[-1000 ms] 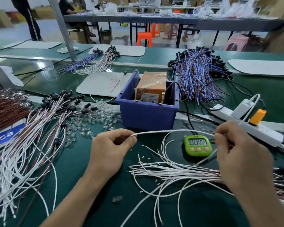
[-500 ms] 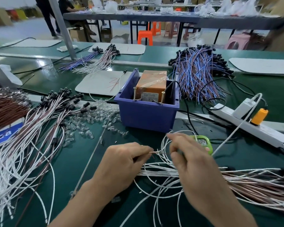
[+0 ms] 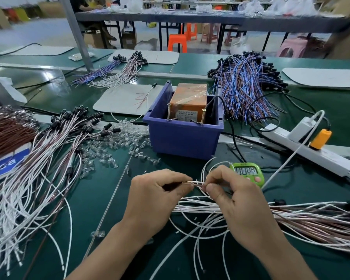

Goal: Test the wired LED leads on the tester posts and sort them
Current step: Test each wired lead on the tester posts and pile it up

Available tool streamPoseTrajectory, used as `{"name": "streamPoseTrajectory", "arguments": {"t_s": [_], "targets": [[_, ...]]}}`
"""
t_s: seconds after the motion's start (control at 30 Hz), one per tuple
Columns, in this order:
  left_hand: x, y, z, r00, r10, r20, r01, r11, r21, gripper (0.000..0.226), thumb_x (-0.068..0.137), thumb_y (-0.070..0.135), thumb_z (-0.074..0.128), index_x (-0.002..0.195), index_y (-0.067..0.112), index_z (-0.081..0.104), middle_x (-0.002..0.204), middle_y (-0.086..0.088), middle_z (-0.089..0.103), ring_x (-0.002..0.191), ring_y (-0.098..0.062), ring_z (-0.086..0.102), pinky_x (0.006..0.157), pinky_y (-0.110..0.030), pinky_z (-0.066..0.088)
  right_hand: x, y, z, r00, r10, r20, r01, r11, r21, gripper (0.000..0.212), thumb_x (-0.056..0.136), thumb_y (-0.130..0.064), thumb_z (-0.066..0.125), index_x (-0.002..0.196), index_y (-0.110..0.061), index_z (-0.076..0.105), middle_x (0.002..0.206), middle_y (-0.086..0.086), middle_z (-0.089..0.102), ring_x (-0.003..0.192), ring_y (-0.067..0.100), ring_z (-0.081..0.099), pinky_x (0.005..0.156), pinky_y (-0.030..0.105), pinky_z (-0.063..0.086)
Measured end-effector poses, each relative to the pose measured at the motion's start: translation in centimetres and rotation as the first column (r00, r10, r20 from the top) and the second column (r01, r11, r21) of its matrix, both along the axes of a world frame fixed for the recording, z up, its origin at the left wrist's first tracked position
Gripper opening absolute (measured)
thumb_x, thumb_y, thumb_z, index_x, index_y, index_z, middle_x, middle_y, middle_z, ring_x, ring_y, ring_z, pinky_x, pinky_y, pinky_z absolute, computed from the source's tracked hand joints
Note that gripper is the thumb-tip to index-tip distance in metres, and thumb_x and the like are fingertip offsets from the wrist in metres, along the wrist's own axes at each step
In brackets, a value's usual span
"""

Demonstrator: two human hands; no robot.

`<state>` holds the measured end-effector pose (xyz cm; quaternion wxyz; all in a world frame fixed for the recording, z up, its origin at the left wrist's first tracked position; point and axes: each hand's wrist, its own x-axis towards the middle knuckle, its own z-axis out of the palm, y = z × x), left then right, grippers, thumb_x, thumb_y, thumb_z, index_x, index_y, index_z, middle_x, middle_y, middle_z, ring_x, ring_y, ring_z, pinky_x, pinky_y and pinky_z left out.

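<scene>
Meanwhile, seen from my head camera, my hands had drawn together. A second before, they were wide apart with one lead stretched between them. Half a second before, my right knuckles hid most of the green timer (image 3: pixel 247 171), whose grey display now showed nearly whole.

My left hand (image 3: pixel 156 201) and right hand (image 3: pixel 236 203) sat close over the green mat (image 3: pixel 93 188). Each had thumb and forefinger clamped on the same thin white lead (image 3: pixel 194 182). Its ends met between my fingertips, and its slack curled up in a round loop beside the timer. That lead was well short of the orange tester (image 3: pixel 188 100), a boxy block under glossy, crinkled film. The tester stood inside the blue plastic bin (image 3: pixel 182 138), with two slim brass posts (image 3: pixel 168 112) upright at its near edge, apart from my hands.

Under my right wrist lay a flat sheaf of white and brown leads (image 3: pixel 311 217), fanning rightward. To my left sprawled a looser heap of black-capped leads (image 3: pixel 49 158). Small glassy clear LEDs (image 3: pixel 113 146) lay scattered between that heap and the bin. Behind the bin lay a bundle of blue and brown wires (image 3: pixel 245 87). At the right lay a long white power strip (image 3: pixel 319 156) carrying an orange plug (image 3: pixel 320 138).
</scene>
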<state>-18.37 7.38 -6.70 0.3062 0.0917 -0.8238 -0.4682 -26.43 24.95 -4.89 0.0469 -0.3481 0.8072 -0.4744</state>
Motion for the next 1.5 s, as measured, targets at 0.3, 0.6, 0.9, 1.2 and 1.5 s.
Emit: {"name": "streamPoseTrajectory", "arguments": {"t_s": [0.3,0.6,0.9,1.2,1.5], "targets": [[-0.1,0.3,0.2,0.999,-0.033,-0.035,0.035,0.996,0.079,0.026,0.080,0.017,0.083,0.092,0.040,0.081,0.087,0.023,0.077,0.081,0.002,0.073,0.074,-0.010,0.051,-0.1,-0.2,-0.1,0.985,-0.104,0.139,0.136,0.961,-0.241,0.028,0.092,-0.007,0.072,0.082,-0.033,0.069,0.074,-0.006,0.074,0.071,0.011,0.072,0.067,0.020,0.056],[0.2,0.5,0.7,0.999,0.006,-0.050,-0.001,0.995,0.103,0.023,0.074,0.026,0.086,0.090,0.040,0.080,0.079,0.020,0.076,0.072,-0.002,0.073,0.067,-0.011,0.052,0.1,-0.2,0.2,0.988,-0.114,0.107,0.139,0.956,-0.259,0.022,0.091,-0.009,0.074,0.083,-0.029,0.069,0.074,-0.007,0.073,0.070,0.011,0.071,0.065,0.015,0.053],[0.1,0.7,0.7,0.999,-0.016,-0.040,0.019,0.996,0.082,0.016,0.077,0.020,0.082,0.087,0.033,0.079,0.077,0.015,0.076,0.071,-0.008,0.071,0.067,-0.013,0.050,0.2,-0.2,0.1,0.988,-0.139,0.062,0.150,0.961,-0.234,0.024,0.091,-0.008,0.074,0.082,-0.029,0.068,0.075,-0.007,0.072,0.072,0.013,0.070,0.065,0.019,0.054],[0.1,0.8,0.7,0.997,-0.072,0.010,0.071,0.995,0.069,0.004,0.085,0.023,0.075,0.085,0.027,0.077,0.076,0.008,0.072,0.071,-0.018,0.066,0.067,-0.031,0.051,0.0,-0.2,0.0,0.989,-0.129,0.070,0.143,0.960,-0.241,0.024,0.090,-0.006,0.074,0.083,-0.029,0.068,0.074,-0.005,0.071,0.071,0.015,0.070,0.067,0.024,0.056],[0.1,1.2,0.6,0.991,-0.082,0.105,0.090,0.993,-0.072,0.031,0.099,0.034,0.045,0.070,0.023,0.045,0.060,0.010,0.044,0.057,-0.007,0.039,0.054,-0.016,0.030,0.1,-0.6,-0.3,0.994,-0.094,0.054,0.105,0.961,-0.255,0.027,0.089,-0.003,0.074,0.082,-0.028,0.068,0.075,-0.005,0.071,0.072,0.016,0.070,0.066,0.018,0.054]]}}
